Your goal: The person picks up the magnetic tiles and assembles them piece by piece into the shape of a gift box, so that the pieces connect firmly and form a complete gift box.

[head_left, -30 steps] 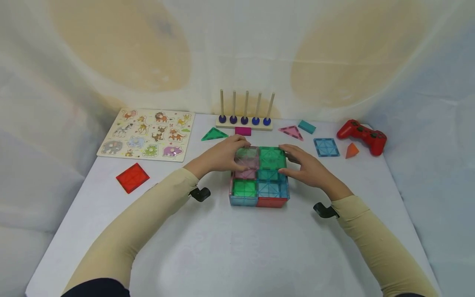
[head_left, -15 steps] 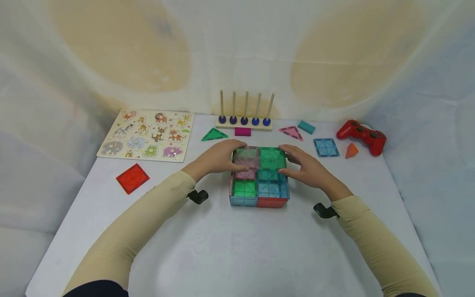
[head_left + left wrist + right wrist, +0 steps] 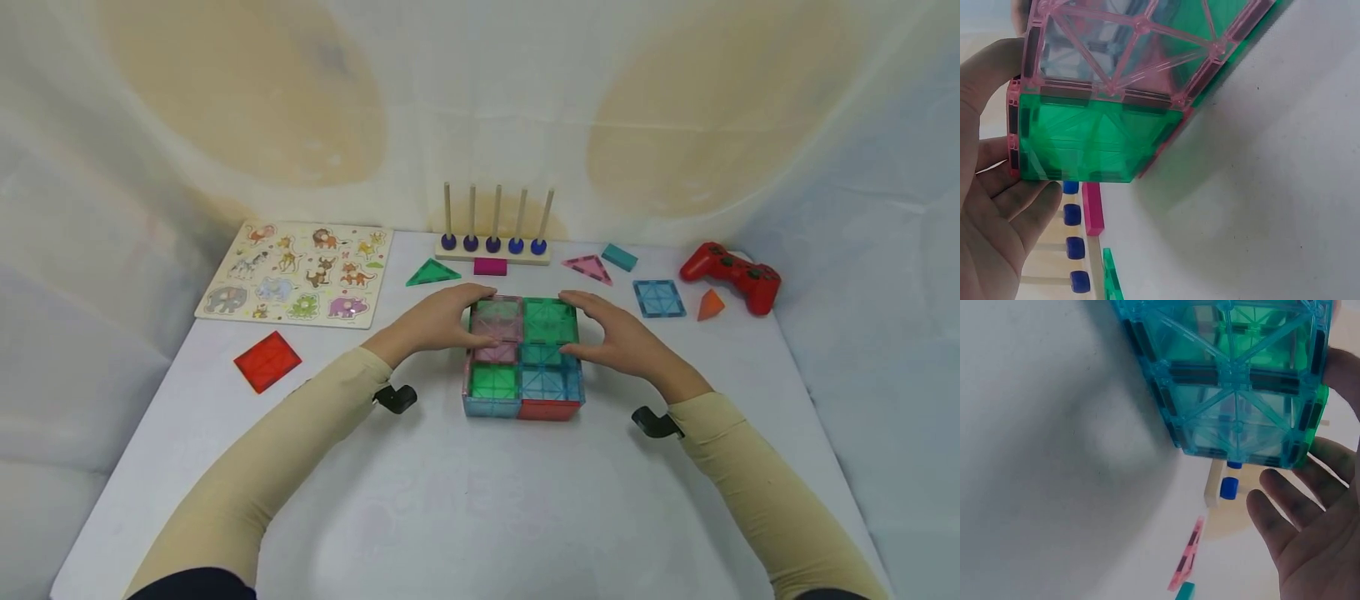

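In the middle of the table stands a low box of translucent magnetic tiles (image 3: 492, 407). Its rear half is roofed by a pink tile (image 3: 497, 317) at left and a green tile (image 3: 551, 320) at right; its front half is uncovered. My left hand (image 3: 437, 318) holds the rear left corner, thumb on the pink tile's front edge and fingers at the back. On the opposite corner, my right hand (image 3: 630, 340) grips with its thumb beside the green tile and its index finger at the back. The right wrist view shows its other fingers loosely bent near the blue side wall (image 3: 1232, 375).
Behind the box lie a magenta block (image 3: 491, 267), a green triangle (image 3: 432, 272), a pink triangle (image 3: 588, 268) and a peg counting stand (image 3: 492, 247). An animal puzzle (image 3: 300, 271) and red tile (image 3: 267, 362) are left; a blue tile (image 3: 659, 298) and red game controller (image 3: 731, 277) are right.
My left hand has drawn back slightly to the left. My right index finger has shifted a little left along the green tile's back corner. The tile box stays in place.
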The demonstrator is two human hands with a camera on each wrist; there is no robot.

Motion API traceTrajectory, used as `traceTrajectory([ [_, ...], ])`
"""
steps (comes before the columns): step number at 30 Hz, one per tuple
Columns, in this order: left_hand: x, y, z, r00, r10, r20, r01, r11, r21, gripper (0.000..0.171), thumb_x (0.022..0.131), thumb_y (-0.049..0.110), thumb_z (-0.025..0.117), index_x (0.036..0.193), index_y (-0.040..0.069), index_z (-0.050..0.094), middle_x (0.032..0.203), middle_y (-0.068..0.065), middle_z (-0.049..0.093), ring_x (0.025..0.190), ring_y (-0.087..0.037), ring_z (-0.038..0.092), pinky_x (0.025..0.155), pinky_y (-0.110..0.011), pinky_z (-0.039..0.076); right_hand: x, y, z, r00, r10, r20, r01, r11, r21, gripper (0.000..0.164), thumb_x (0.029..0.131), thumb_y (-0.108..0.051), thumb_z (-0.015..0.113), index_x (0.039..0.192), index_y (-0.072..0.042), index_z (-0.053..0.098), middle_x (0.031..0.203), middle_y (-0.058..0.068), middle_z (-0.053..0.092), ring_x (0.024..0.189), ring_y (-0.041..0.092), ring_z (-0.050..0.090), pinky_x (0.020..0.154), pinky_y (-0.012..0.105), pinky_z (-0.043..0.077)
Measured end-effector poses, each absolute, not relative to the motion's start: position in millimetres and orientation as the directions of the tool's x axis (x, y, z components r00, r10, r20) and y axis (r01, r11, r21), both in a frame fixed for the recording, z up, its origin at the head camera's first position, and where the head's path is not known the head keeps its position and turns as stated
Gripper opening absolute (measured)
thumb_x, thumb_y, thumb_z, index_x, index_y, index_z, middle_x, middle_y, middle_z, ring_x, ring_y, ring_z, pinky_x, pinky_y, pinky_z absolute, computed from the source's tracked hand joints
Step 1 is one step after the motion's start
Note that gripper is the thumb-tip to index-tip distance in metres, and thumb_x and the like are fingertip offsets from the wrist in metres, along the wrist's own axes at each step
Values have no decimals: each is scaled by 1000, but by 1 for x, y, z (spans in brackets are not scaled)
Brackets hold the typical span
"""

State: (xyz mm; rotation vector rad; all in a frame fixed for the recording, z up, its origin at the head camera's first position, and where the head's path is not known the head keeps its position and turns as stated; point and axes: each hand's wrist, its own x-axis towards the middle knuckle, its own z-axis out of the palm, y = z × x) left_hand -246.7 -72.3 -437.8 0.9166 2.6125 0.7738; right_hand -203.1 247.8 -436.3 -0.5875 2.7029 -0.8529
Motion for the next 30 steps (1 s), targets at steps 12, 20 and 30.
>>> traceTrajectory([
  [12, -245, -74, -440, -766, 642, -42, 500, 636, 587, 87, 84, 53, 79, 152, 11, 47, 148, -5, 53, 134, -21, 50, 113, -40, 42, -202, 245, -439, -887, -448, -114, -300, 745, -596, 85, 91, -40, 77, 160, -16, 33, 164, 12, 31, 149, 37, 30, 111, 62, 38],
  [20, -244, -77, -446, -775, 629, -62, 458, 627, 630, 92, 84, 53, 79, 156, 11, 40, 153, -6, 48, 139, -23, 46, 114, -41, 41, -200, 247, -438, -887, -445, -124, -266, 710, -652, 88, 92, -43, 76, 161, -17, 29, 164, 10, 29, 147, 37, 34, 112, 59, 39],
  [30, -240, -93, -461, -803, 594, -59, 346, 544, 764, 92, 86, 53, 77, 158, 14, 34, 158, -5, 43, 141, -29, 47, 114, -40, 41, -197, 261, -446, -903, -405, -143, -198, 688, -698, 85, 93, -46, 73, 162, -23, 27, 160, 14, 37, 143, 41, 41, 112, 61, 37],
])
